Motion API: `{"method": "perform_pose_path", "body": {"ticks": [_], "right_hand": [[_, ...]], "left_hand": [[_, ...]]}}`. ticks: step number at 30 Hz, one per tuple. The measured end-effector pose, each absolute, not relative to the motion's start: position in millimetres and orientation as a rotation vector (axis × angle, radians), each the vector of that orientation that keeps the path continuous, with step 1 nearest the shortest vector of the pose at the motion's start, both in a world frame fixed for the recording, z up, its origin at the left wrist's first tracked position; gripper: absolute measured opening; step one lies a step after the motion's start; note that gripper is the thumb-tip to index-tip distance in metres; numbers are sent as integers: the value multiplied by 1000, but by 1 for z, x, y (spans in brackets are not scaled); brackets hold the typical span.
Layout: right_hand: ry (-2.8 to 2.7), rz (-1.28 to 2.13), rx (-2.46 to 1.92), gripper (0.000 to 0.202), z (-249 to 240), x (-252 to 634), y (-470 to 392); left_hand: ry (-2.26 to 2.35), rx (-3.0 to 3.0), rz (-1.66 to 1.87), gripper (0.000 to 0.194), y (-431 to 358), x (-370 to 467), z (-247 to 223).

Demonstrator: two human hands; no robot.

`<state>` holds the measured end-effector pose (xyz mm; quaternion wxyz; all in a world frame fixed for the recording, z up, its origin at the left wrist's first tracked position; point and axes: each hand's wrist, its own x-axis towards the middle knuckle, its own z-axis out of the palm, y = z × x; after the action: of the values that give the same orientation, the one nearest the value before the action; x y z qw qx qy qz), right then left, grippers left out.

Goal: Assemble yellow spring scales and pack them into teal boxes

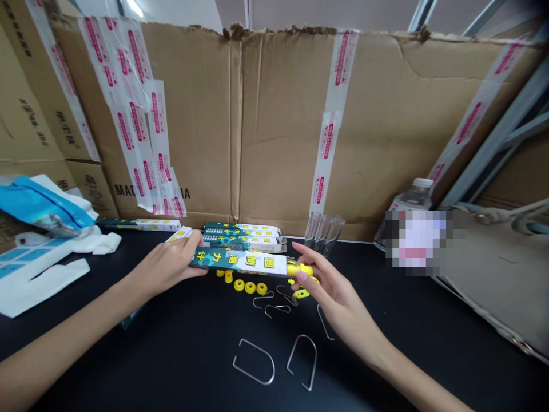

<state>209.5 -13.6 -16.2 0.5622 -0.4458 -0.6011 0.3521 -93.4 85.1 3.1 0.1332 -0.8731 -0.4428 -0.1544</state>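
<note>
My left hand (pixel 171 263) is closed around one end of a long, narrow printed box (pixel 244 261), held level above the black table. A yellow plastic part (pixel 300 269) sticks out of the box's right end. At that end, my right hand (pixel 343 294) has thumb and fingers closed around the yellow part. Below the box lie several yellow rings (pixel 250 287) in a row. Bent wire hooks (pixel 278 309) and a flat yellow piece (pixel 302 293) sit beneath my right hand. Nearer to me rest U-shaped metal wires (pixel 272 372).
Several similar printed boxes (pixel 242 230) are stacked at the back, beside clear tubes (pixel 315 229) standing upright. Behind them rises a taped cardboard wall (pixel 278 126). On the right are a plastic bottle (pixel 416 197) and a beige bag (pixel 493 286). Blue and white packaging (pixel 47 212) lies at left.
</note>
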Motion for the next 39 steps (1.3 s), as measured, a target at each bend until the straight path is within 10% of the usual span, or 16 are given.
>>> {"method": "perform_pose_path", "body": {"ticks": [39], "right_hand": [[-1133, 1058, -1007, 27, -17, 214, -10]], "left_hand": [[-1067, -2492, -424, 35, 84, -95, 0]]}}
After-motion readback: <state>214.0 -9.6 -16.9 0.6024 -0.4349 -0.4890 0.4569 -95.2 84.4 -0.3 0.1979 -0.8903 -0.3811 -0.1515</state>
